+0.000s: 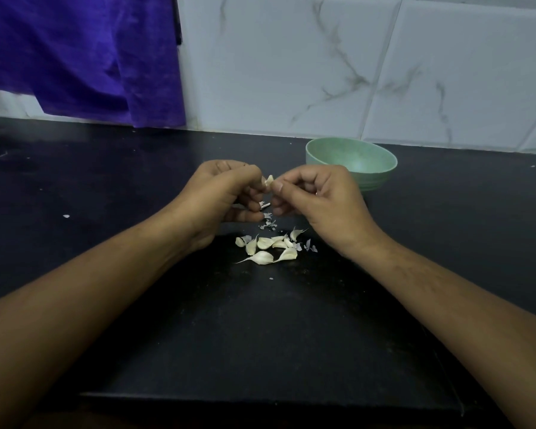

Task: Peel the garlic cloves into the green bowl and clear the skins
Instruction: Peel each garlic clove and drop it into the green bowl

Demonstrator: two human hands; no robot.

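Centre frame: left hand [226,193] and right hand [319,202], both grips pinching one small pale garlic clove [269,181]. We judge: strip skin from tip, drop it beside papery skin flakes [270,225] on black table [106,196], then clove into round green bowl [381,178], upper right.

Both forearms reach fwd, converging. L hand [226,193] & R hand [316,196] meet at centre, fingers curled, each pinching one clove [269,180] w/ thumb & forefinger.
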